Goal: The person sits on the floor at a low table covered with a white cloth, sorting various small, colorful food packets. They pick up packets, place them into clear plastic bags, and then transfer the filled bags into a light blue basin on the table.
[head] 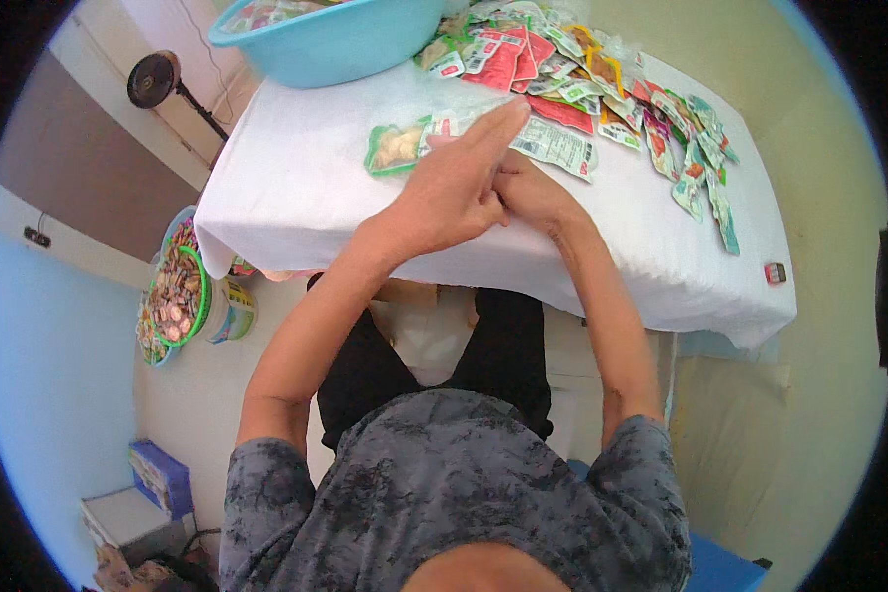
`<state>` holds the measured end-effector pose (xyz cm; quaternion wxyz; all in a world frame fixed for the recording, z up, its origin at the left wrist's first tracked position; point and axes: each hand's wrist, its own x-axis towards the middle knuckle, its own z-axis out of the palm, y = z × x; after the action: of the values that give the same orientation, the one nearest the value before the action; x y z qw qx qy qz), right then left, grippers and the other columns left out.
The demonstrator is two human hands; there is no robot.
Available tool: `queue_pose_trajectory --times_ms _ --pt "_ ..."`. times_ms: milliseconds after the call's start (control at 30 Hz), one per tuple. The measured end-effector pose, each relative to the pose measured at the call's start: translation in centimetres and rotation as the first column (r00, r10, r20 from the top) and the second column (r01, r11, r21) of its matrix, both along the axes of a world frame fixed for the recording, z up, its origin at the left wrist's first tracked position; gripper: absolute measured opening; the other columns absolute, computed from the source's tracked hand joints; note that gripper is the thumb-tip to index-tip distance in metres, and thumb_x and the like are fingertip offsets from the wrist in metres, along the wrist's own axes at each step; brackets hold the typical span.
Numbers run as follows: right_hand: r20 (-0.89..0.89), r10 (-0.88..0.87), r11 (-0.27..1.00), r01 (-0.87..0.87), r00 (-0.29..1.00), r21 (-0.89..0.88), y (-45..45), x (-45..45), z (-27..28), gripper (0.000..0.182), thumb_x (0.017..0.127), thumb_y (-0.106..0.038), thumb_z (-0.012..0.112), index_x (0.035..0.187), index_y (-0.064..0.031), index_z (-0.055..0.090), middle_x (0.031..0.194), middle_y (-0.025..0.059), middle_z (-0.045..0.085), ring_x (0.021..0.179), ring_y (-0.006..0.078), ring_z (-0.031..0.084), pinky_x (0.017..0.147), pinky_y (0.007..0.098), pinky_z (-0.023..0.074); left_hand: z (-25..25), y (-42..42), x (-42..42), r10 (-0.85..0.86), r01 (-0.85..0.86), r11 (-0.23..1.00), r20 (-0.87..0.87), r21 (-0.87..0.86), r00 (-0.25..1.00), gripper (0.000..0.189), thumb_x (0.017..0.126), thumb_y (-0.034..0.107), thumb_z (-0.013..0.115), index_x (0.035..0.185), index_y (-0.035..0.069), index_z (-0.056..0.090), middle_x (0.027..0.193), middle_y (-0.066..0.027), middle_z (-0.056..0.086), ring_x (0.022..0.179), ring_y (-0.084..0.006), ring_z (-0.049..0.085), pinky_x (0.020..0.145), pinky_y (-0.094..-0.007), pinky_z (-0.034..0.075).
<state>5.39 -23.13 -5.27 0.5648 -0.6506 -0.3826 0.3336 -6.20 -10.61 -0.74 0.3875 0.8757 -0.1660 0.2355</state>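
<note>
My left hand (455, 185) is over the white-covered table, its fingers stretched toward the far right and its palm hidden from view. Against it lies my right hand (533, 189), the two touching, with most of the right fingers hidden behind the left. No item shows in either hand. Just beyond them, a green-edged clear packet (398, 149) of pale food lies to the left. A silvery printed packet (559, 144) lies on the right, partly covered by my left fingers.
A heap of mixed food packets (499, 63) spreads over the table's far side, with several slim packets (692, 174) at right. A light-blue basin (333, 44) stands at far left. A small red box (775, 273) sits near the right edge. Left on the floor is a green-rimmed basket (205, 296).
</note>
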Motion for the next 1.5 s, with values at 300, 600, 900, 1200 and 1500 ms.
queue_pose_trajectory --times_ms 300,600,900,1200,1500 --pt "0.657 0.17 0.98 -0.056 0.734 -0.191 2.5 2.6 -0.4 0.018 0.084 -0.013 0.063 0.098 -0.0028 0.068 0.097 0.0132 0.072 0.093 0.0228 0.067 0.08 0.0391 0.0516 -0.4 0.6 -0.5 0.071 -0.071 0.997 0.018 0.001 0.997 0.094 0.07 -0.008 0.062 0.158 0.009 0.031 0.162 -0.0178 0.033 0.076 -0.0208 0.053 0.071 -0.0317 0.051" --pt "0.5 0.173 0.98 -0.098 0.849 -0.172 1.2 -0.4 2.1 0.021 0.084 -0.017 0.063 0.102 -0.005 0.065 0.095 0.0114 0.071 0.089 0.0244 0.066 0.078 0.0383 0.0504 0.0 1.4 -0.9 -0.074 0.039 0.949 -0.101 -0.312 0.992 0.091 0.075 -0.006 0.059 0.159 0.015 0.032 0.163 -0.0133 0.032 0.069 -0.0111 0.051 0.066 -0.0267 0.05" --pt "0.874 0.231 0.971 -0.04 0.428 -0.237 2.4 -1.3 2.5 0.043 0.085 -0.013 0.062 0.126 -0.0229 0.065 0.115 0.011 0.071 0.092 0.0349 0.07 0.077 0.0467 0.0544 0.1 7.1 -2.1 0.437 -0.409 0.894 0.157 -0.182 0.885 0.026 0.088 0.014 0.073 0.112 0.005 0.067 0.135 -0.0118 0.062 0.084 -0.0149 0.069 0.07 -0.0286 0.057" --pt "0.895 0.36 0.924 0.036 0.263 -0.382 4.1 -2.5 3.0 0.076 0.086 -0.003 0.053 0.151 -0.0414 0.042 0.145 0.0038 0.058 0.086 0.0352 0.072 0.081 0.0431 0.0578 -4.7 14.7 -0.4 0.691 -0.711 0.703 -0.234 0.001 0.683 0.069 0.086 0.034 0.074 0.141 -0.003 0.052 0.114 -0.021 0.071 0.098 -0.0321 0.07 0.089 -0.0421 0.053" --pt "0.916 0.174 0.985 -0.056 0.362 -0.165 3.0 -0.5 0.9 0.042 0.09 -0.006 0.051 0.128 -0.0198 0.066 0.108 0.0104 0.071 0.083 0.0314 0.07 0.073 0.0413 0.0561 -5.3 16.3 -1.2 0.809 -0.8 0.588 -0.058 0.122 0.586 0.059 0.081 0.013 0.074 0.138 0.013 0.06 0.081 -0.0102 0.067 0.079 -0.0285 0.067 0.074 -0.0415 0.053"
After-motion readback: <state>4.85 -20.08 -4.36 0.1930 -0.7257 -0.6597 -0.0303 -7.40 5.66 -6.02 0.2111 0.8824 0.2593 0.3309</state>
